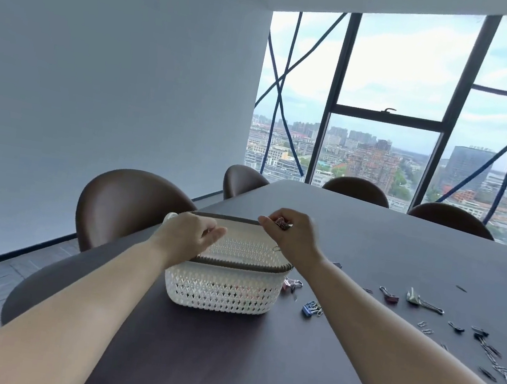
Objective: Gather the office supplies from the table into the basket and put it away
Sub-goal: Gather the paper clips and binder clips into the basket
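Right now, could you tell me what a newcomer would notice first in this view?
The white lattice basket stands on the dark table with both hands above it: the right hand grips a bunch of clips, and the left hand hovers alongside. Loose binder clips lie scattered to the basket's right, and the window behind shows a city.

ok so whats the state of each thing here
basket: upright on the table, top open
left hand: over the basket, fingers loosely curled, nothing seen in it
right hand: gripping a bunch of clips above the basket
loose clips: scattered on the table, right of the basket
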Motion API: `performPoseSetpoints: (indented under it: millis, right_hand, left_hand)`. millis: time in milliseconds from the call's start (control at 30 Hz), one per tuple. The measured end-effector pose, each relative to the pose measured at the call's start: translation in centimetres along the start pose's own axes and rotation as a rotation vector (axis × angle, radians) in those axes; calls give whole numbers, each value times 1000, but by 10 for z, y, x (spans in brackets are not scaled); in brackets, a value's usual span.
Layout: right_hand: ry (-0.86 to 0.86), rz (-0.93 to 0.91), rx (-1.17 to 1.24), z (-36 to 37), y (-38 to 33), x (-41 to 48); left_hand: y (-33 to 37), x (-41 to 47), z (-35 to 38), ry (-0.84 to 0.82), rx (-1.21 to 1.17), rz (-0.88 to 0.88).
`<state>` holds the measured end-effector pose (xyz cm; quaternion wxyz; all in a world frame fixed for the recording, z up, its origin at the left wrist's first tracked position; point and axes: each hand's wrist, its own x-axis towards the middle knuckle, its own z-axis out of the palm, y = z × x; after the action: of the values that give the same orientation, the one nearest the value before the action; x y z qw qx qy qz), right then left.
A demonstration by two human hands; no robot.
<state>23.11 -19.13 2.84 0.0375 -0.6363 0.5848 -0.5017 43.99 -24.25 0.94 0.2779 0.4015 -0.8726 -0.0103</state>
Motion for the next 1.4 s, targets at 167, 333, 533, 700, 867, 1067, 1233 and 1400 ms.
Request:
performPoseSetpoints:
  millis: [167, 333, 533, 700, 867, 1067, 1233, 1400]
  right_hand:
    - [-153, 40, -151, 32, -4, 17]
    - [-327, 91, -367, 40, -3, 9]
    - [-209, 97, -333, 36, -2, 4]
    - [-318, 72, -434, 34, -5, 1]
    - [-346, 18, -312, 20, 1, -11]
    - [-170, -70, -196, -16, 24, -33]
    - [-140, 48, -262, -60, 77, -75]
    - [-220, 195, -454, -102, 128, -123]
  left_hand:
    - [-13, -31, 9, 122, 117, -16]
    - [-20, -36, 17, 247, 56, 8]
    - [-21, -35, 20, 270, 27, 6]
    - [-21, -35, 21, 233, 57, -7]
    - [-19, -34, 16, 174, 87, -33]
    - [-7, -36, 9, 259, 190, -23]
    - [64, -47, 41, 318, 156, 311]
    - [118, -47, 121, -343, 19, 162]
